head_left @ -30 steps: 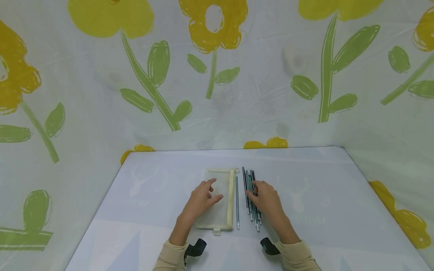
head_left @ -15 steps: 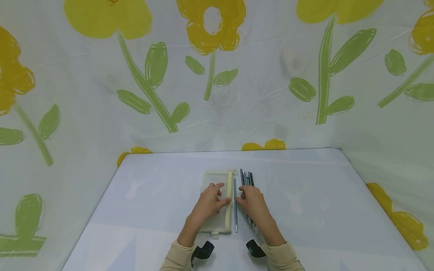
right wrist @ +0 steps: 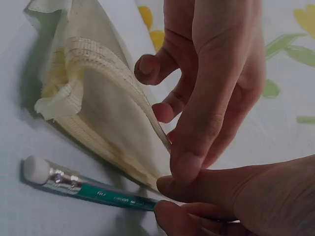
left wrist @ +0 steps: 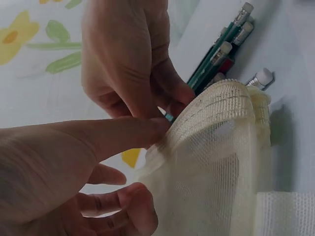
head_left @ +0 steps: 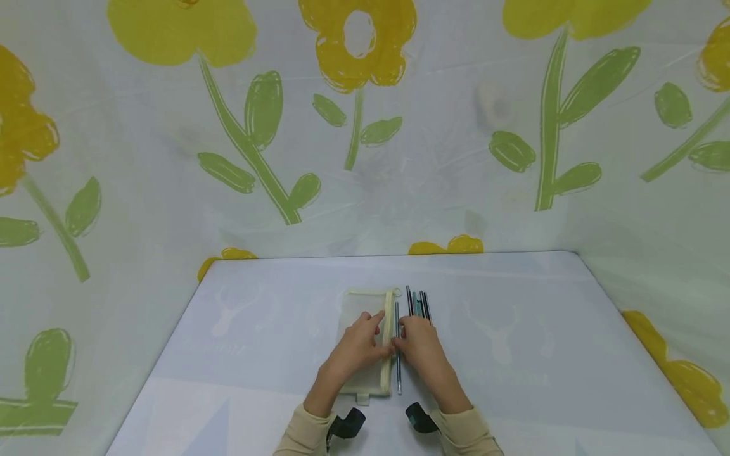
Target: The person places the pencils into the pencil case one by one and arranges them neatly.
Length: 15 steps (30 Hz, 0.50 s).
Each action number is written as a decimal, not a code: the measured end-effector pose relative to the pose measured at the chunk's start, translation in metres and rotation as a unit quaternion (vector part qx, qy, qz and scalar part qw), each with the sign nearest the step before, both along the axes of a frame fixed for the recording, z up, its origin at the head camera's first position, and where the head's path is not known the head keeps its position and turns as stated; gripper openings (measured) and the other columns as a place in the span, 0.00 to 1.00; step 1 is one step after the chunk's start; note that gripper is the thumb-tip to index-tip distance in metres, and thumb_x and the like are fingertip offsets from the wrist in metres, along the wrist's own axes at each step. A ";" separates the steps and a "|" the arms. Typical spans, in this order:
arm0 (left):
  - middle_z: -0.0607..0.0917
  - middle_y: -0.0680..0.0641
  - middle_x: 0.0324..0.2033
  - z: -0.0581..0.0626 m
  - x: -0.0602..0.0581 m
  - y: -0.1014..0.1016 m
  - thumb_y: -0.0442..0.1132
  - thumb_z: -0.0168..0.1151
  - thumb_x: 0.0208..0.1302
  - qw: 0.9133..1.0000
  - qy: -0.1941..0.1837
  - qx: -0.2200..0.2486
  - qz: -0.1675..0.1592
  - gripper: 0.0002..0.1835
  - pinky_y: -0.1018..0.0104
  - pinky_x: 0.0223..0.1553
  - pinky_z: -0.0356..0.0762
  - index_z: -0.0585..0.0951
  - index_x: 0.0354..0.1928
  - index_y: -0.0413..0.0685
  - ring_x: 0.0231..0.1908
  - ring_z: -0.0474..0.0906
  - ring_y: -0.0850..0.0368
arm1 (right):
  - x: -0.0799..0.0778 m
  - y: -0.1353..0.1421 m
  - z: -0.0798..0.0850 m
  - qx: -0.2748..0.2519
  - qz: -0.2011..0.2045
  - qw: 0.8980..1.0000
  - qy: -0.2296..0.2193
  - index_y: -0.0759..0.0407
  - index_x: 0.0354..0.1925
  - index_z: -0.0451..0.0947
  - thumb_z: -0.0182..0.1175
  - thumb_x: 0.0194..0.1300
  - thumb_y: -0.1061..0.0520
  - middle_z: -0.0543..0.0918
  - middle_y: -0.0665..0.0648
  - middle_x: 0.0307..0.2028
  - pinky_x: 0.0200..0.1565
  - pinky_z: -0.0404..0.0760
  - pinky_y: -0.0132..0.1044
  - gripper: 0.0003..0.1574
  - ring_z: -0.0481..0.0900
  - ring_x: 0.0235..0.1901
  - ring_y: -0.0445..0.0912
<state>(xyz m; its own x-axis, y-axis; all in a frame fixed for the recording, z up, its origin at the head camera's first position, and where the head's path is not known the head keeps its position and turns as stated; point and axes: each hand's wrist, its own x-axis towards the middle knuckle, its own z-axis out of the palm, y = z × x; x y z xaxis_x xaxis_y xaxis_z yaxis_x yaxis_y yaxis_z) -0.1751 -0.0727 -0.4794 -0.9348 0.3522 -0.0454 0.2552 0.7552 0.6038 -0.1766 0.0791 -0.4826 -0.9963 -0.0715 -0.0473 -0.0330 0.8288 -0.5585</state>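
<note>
A cream mesh pouch [head_left: 365, 373] lies on the table, its long zip edge on the right. My left hand [head_left: 360, 342] pinches one lip of its opening between thumb and index finger, the other fingers loosely bent. Across from it, my right hand [head_left: 421, 345] pinches at the other lip, fingertips meeting the left hand's. The lips stand apart, showing a gap in the right wrist view. One green pencil [right wrist: 108, 194] with a white eraser lies along the pouch, passing behind the right fingertips. More pencils [left wrist: 216, 56] lie under and beyond the right hand, partly hidden.
The white table [head_left: 256, 329] carries a faint printed pattern. Behind it hangs a pale cloth [head_left: 433, 158] with yellow flowers and green leaves. Dark wrist cameras [head_left: 348, 423] sit below both hands.
The right hand has moved left from the pencil bunch to the pouch's zip edge. The left hand has moved right to the same edge, and the fingertips now meet there.
</note>
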 end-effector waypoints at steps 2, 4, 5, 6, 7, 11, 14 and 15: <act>0.76 0.45 0.39 0.000 0.001 0.002 0.51 0.72 0.55 1.000 0.002 -0.004 -0.003 0.43 0.75 0.21 0.69 0.67 0.71 0.42 0.26 0.69 0.62 | 0.000 -0.001 0.000 -0.007 -0.001 1.000 -0.006 0.69 0.47 0.81 0.69 0.56 0.60 0.75 0.50 0.19 0.17 0.69 0.28 0.20 0.71 0.19 0.41; 0.75 0.45 0.39 0.000 0.001 0.003 0.51 0.73 0.54 1.000 0.004 -0.007 -0.005 0.45 0.75 0.21 0.69 0.67 0.71 0.41 0.26 0.69 0.62 | 0.001 -0.001 0.000 -0.011 -0.003 1.000 -0.015 0.68 0.44 0.82 0.67 0.57 0.60 0.74 0.50 0.18 0.15 0.68 0.27 0.17 0.70 0.17 0.40; 0.75 0.45 0.39 0.001 0.002 0.004 0.50 0.73 0.54 1.000 0.005 -0.007 -0.004 0.44 0.75 0.20 0.69 0.67 0.71 0.41 0.26 0.69 0.62 | 0.001 -0.001 0.000 -0.009 -0.003 1.000 -0.016 0.67 0.42 0.82 0.67 0.57 0.61 0.73 0.50 0.18 0.15 0.67 0.27 0.15 0.70 0.17 0.40; 0.75 0.46 0.38 0.001 0.002 0.004 0.48 0.73 0.54 1.000 0.007 -0.010 -0.001 0.44 0.76 0.21 0.69 0.67 0.70 0.40 0.26 0.69 0.62 | 0.001 -0.002 0.000 -0.007 -0.002 1.000 -0.014 0.67 0.40 0.82 0.68 0.57 0.61 0.73 0.50 0.17 0.15 0.66 0.28 0.13 0.70 0.16 0.41; 0.76 0.46 0.38 0.001 0.002 0.004 0.46 0.73 0.54 1.000 0.008 -0.011 0.003 0.43 0.76 0.21 0.69 0.67 0.70 0.40 0.26 0.69 0.62 | 0.001 -0.002 -0.001 -0.002 -0.001 1.000 -0.011 0.66 0.39 0.82 0.68 0.56 0.60 0.73 0.50 0.17 0.15 0.66 0.28 0.13 0.69 0.17 0.41; 0.78 0.45 0.37 0.005 0.001 0.002 0.37 0.69 0.53 1.000 0.010 -0.007 0.024 0.39 0.75 0.21 0.71 0.69 0.68 0.37 0.28 0.71 0.60 | 0.001 -0.003 -0.002 0.010 -0.002 1.000 0.000 0.65 0.36 0.82 0.71 0.55 0.59 0.72 0.50 0.18 0.17 0.64 0.28 0.12 0.69 0.20 0.41; 0.79 0.45 0.37 0.006 -0.001 0.000 0.35 0.67 0.53 0.999 0.008 -0.002 0.037 0.37 0.75 0.21 0.73 0.70 0.68 0.37 0.29 0.72 0.59 | -0.001 -0.004 -0.003 0.012 -0.002 1.000 -0.003 0.64 0.35 0.82 0.72 0.54 0.58 0.73 0.50 0.18 0.17 0.65 0.28 0.12 0.69 0.20 0.41; 0.79 0.45 0.36 0.006 -0.002 0.000 0.35 0.67 0.53 0.999 0.009 -0.001 0.039 0.37 0.75 0.20 0.74 0.70 0.67 0.37 0.29 0.72 0.59 | -0.001 -0.004 -0.003 0.014 -0.001 1.000 -0.005 0.64 0.34 0.82 0.73 0.54 0.58 0.73 0.50 0.18 0.17 0.65 0.28 0.12 0.69 0.20 0.41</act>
